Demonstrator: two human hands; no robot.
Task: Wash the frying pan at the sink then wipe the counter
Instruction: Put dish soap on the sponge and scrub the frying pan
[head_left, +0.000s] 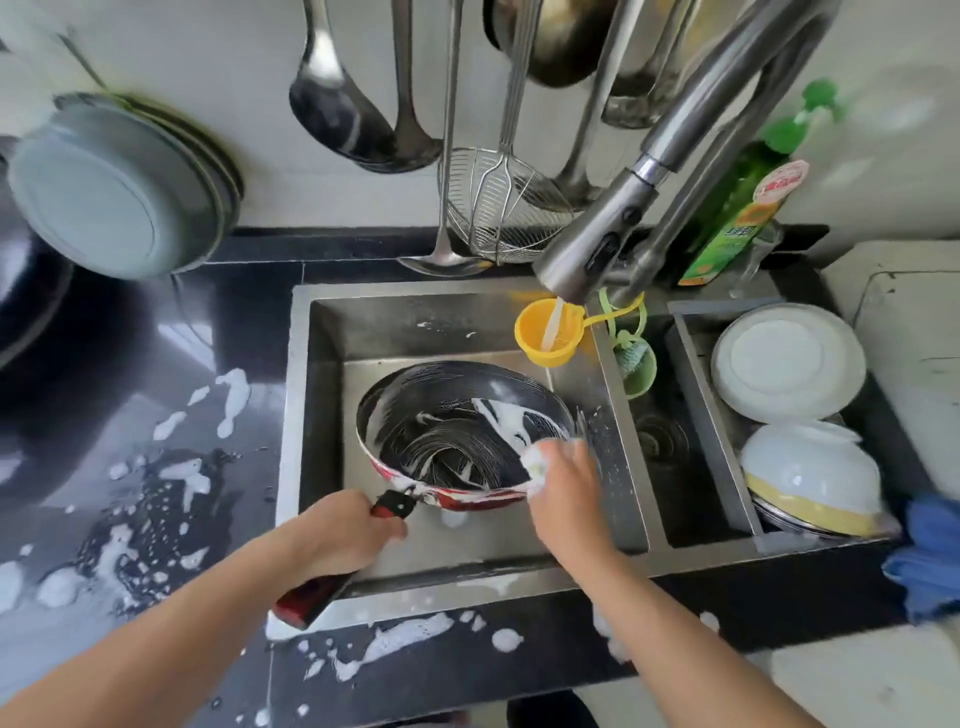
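The frying pan (457, 436), streaked with suds, is sitting tilted in the steel sink (332, 374). The left hand (337, 535) is gripping its red handle. The right hand (563, 486) is pressing a foamy sponge (535, 460) against the pan's rim.

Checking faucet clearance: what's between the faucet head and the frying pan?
In the head view, a yellow strainer cup hangs under the faucet head, catching the running water; beyond it is bare sink wall down to the soapy frying pan.
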